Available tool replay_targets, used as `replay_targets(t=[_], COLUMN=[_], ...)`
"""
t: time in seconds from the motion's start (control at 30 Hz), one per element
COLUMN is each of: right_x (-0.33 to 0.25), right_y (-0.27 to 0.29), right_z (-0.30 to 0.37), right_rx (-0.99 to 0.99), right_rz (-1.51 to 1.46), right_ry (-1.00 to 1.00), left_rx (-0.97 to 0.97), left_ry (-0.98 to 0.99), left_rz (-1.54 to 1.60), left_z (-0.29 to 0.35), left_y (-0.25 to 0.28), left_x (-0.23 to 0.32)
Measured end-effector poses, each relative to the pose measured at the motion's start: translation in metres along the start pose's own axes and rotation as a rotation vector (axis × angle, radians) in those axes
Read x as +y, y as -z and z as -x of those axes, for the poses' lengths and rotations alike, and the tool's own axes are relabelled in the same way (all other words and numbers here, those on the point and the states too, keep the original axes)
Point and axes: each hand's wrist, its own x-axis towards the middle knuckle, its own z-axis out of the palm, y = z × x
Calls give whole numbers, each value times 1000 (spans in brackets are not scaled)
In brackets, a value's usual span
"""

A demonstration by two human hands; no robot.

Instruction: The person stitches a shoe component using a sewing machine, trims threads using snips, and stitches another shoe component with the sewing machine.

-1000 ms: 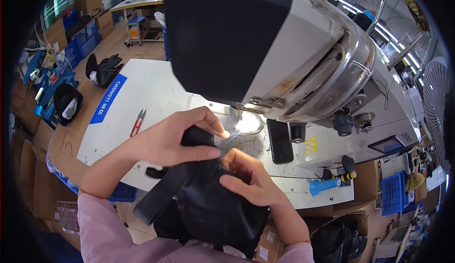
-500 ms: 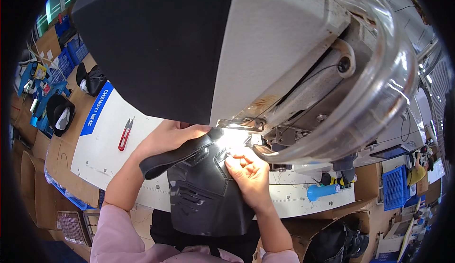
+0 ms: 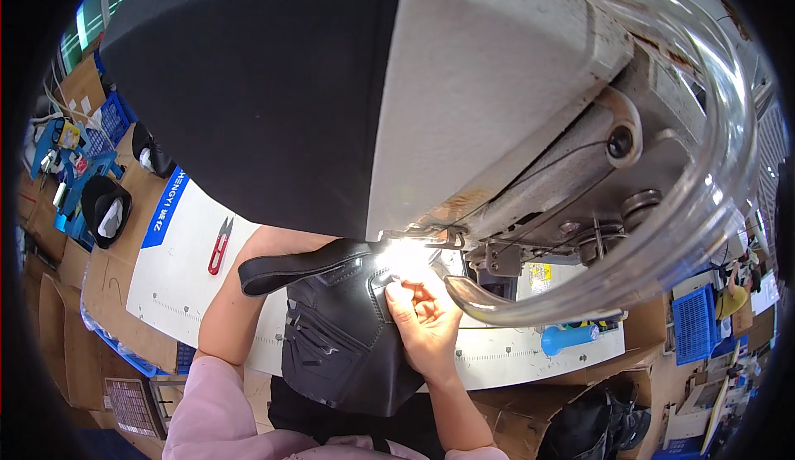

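A black leather bag piece [image 3: 348, 352] with a stitched edge, a zipped pocket and a curved strap [image 3: 277, 271] hangs over the front of the white sewing table. Its upper end lies in bright light under the head of a sewing machine [image 3: 489, 87]. Thumb and curled fingers of my right hand [image 3: 426, 319] are closed on the piece near the lit spot. My left hand [image 3: 294, 240] reaches in behind the strap and under the machine head, which hide its fingers. Red-handled thread snips [image 3: 219, 247] lie left of my left forearm.
A clear curved guard [image 3: 712, 170] arches around the machine's right side. On the white table [image 3: 489, 365] lies a blue cylinder [image 3: 570, 339] at right. Black items [image 3: 106, 210] sit on cardboard at left. An open carton [image 3: 530, 435] holds black bags at lower right.
My left hand has slipped further under the machine head, out of sight. The bag piece and my right hand have shifted slightly left in view. The view itself has moved a little.
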Motion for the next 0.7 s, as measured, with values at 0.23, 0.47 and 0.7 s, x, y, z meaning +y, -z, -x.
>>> replay_targets(t=[0.23, 0.47, 0.7], right_x=[0, -9, -18], right_y=[3, -3, 3], right_z=[0, 1, 3], right_rx=[-3, -6, -50], right_rz=[10, -19, 60], right_ry=[-41, -50, -131], left_rx=[7, 23, 79], left_ry=[-6, -33, -40], left_rz=[-25, -49, -32], left_z=[-1, -6, -23], left_y=[-1, -1, -6], left_x=[2, 0, 6])
